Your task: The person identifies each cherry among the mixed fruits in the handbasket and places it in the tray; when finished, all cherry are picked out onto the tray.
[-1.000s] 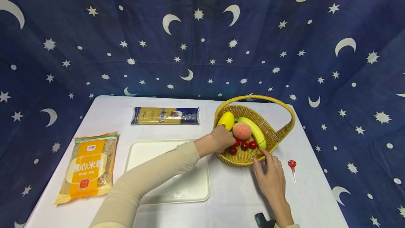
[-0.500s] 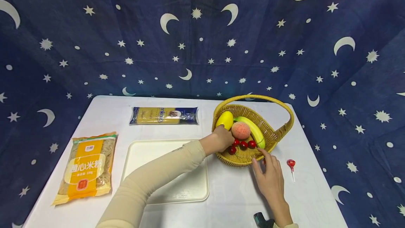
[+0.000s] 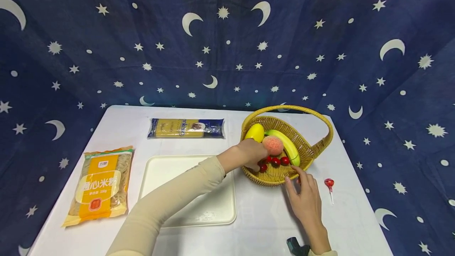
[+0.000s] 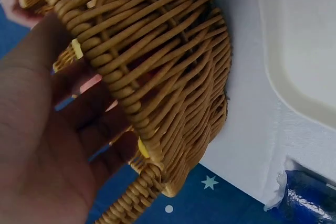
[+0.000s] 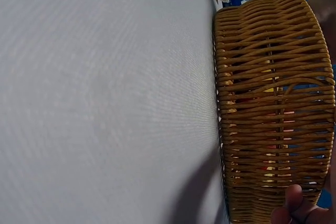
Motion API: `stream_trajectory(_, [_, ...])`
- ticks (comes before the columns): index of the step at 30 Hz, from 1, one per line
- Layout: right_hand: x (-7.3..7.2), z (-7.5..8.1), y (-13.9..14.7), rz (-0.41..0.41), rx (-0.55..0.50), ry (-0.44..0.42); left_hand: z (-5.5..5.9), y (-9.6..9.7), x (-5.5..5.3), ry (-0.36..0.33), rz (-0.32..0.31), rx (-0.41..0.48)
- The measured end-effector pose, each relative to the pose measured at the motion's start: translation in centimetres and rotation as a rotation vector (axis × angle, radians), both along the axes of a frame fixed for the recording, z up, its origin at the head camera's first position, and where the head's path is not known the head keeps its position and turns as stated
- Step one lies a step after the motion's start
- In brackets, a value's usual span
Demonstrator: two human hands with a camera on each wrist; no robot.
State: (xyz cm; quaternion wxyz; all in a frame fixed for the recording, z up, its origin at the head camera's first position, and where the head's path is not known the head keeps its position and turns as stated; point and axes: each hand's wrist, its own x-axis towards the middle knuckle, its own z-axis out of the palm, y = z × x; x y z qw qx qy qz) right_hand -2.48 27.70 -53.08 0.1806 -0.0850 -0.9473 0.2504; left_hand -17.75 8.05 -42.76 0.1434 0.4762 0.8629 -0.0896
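A wicker basket with a tall handle holds a lemon, a banana, a peach and several cherries. My left hand reaches over the basket's left rim, fingers beside the peach and cherries. In the left wrist view its spread fingers pass behind the woven wall, which hides the fingertips. At the front right, my right hand grips the basket rim, index finger over the edge and thumb outside. The right wrist view catches the thumb against the weave.
A white tray lies under my left forearm. Behind it is a spaghetti packet; a rice noodle bag lies at the left. A red lollipop sits right of my right hand. A starry cloth hangs behind the table.
My left hand has shifted from beside the lemon toward the peach and cherries, its fingers now spread more. The right hand stays at the rim. The head view has shifted slightly.
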Motion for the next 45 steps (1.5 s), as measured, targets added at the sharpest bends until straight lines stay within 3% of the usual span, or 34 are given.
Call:
stream_trajectory(8, [0.1,0.2,-0.2,0.009,-0.002,0.006,1.4,-1.6,-0.2,-0.048,-0.008,0.26])
stream_trajectory(16, [0.0,0.3,-0.2,0.014,-0.008,0.013,3.2,-3.9,0.4,-0.006,-0.033,0.516])
stream_trajectory(28, [-0.2,0.0,-0.4,0.014,-0.019,0.003,4.9,-8.8,3.1,-0.012,0.061,0.722])
stream_trajectory(34, [-0.2,-0.2,-0.4,0.007,-0.029,-0.009,4.9,-12.1,4.4,0.054,0.123,0.78])
stream_trajectory(45, [-0.2,-0.1,-0.4,0.011,-0.043,0.012,3.2,-18.3,6.1,0.148,0.313,0.832])
